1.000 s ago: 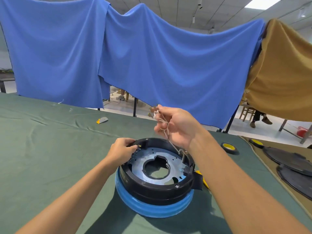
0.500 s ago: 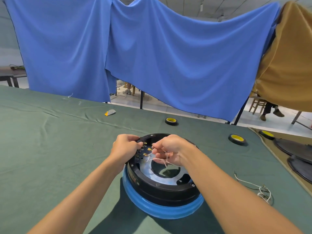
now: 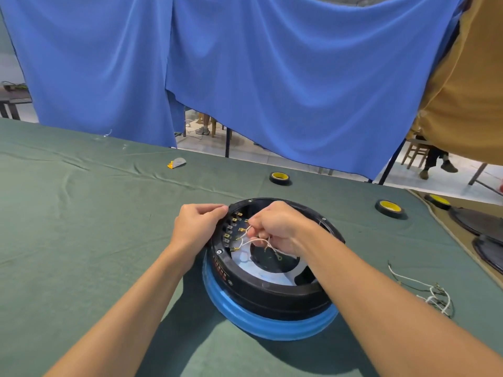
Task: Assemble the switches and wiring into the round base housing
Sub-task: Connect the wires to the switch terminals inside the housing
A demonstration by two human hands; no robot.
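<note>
The round black base housing [image 3: 261, 292] sits on a blue ring [image 3: 272, 326] on the green cloth. A row of switch terminals [image 3: 231, 229] with brass tabs lines its inner left wall. My left hand [image 3: 197, 225] grips the housing's left rim from outside. My right hand [image 3: 280, 227] is inside the housing and pinches a bundle of thin white wires [image 3: 254, 242] close to the terminals. The wire ends carry small brass connectors. A pale metal plate with a central hole lies on the housing floor.
A loose bundle of white wires [image 3: 432, 295] lies on the cloth at the right. Three black-and-yellow tape rolls [image 3: 279, 177] [image 3: 389, 208] [image 3: 437, 201] stand behind. Dark round plates [image 3: 479, 221] rest at the right edge. A small grey-yellow piece [image 3: 177, 162] lies far left.
My right hand has come down from above the housing, carrying the wires inside to the terminals. The left hand stays on the rim. The camera view has tilted down.
</note>
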